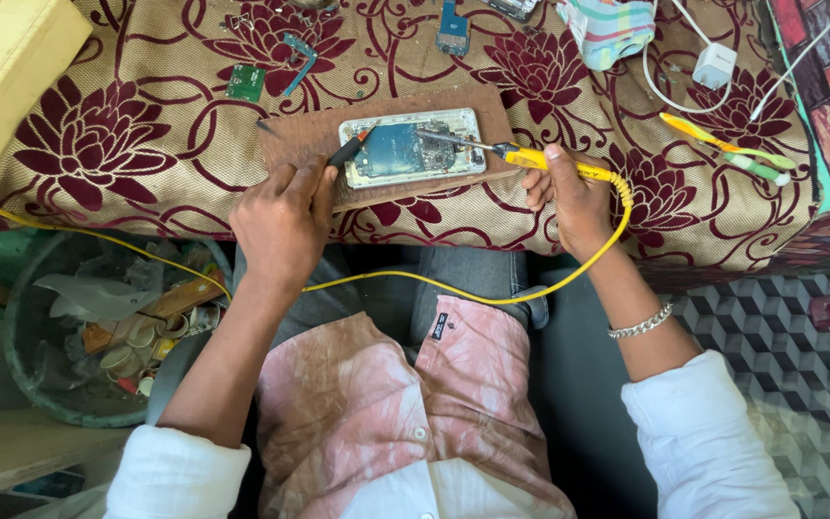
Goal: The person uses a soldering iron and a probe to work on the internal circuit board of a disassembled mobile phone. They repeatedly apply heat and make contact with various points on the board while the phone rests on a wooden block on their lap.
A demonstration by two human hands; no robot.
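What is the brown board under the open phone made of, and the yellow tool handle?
The board looks like pressed wood: flat, matte brown, scuffed edges. The yellow handle, held in the right hand, looks like smooth plastic with a slight shine, though that is less certain.

Two hands (pixel 285 216), one opened phone (pixel 412 147)

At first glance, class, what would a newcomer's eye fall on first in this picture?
Probably the opened phone on a brown board at the table's centre. The right hand holds a yellow soldering iron to it, while the left hand holds a dark tool. The maroon-flowered cloth also stands out.
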